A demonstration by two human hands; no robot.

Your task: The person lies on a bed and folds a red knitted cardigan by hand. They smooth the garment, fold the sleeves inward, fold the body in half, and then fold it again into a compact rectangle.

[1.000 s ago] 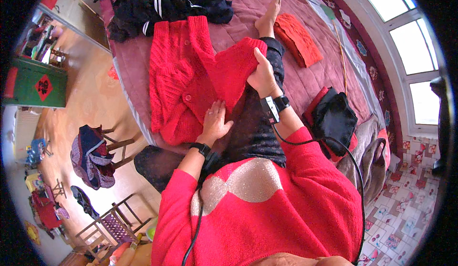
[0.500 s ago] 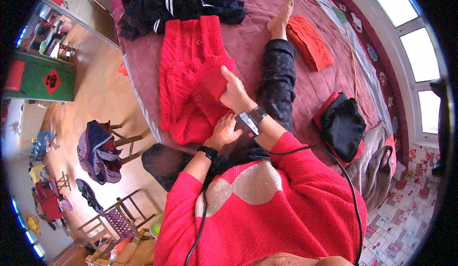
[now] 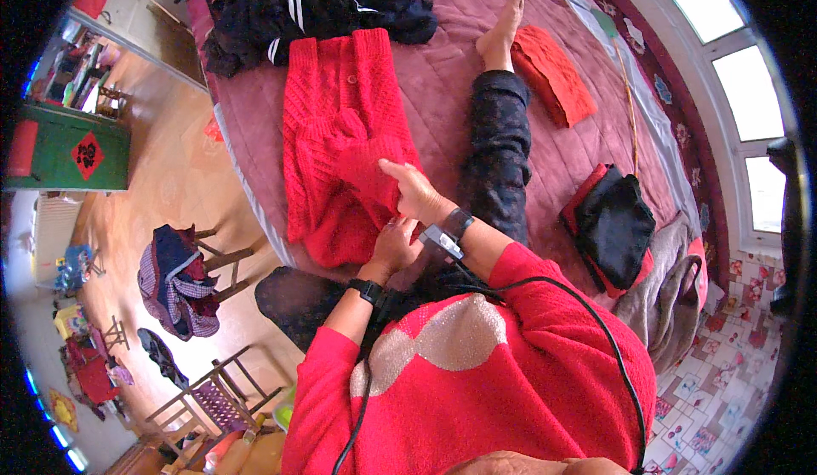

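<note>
A red knitted cardigan (image 3: 319,126) with a button down its front lies on the bed, its near part bunched and partly folded over. My right hand (image 3: 419,196) is closed on a folded piece of it, thumb laid along the top of the knit. Just below, my left hand (image 3: 395,248) has its fingers curled at the cardigan's near right edge, close under the right hand. The fingertips of both hands are partly hidden by the knit and by each other.
Dark clothes (image 3: 323,7) with white stripes are heaped at the bed's far end. A folded orange-red knit (image 3: 553,77) lies beyond my outstretched leg (image 3: 498,143). Right of it are a black folded item (image 3: 614,224) and a thin stick (image 3: 628,109). Clothes cover a stool (image 3: 183,275) on the left.
My right hand has drawn back toward me, bringing the folded piece of knit with it. My left hand has gone from spread fingers to curled ones at the cardigan's edge.
</note>
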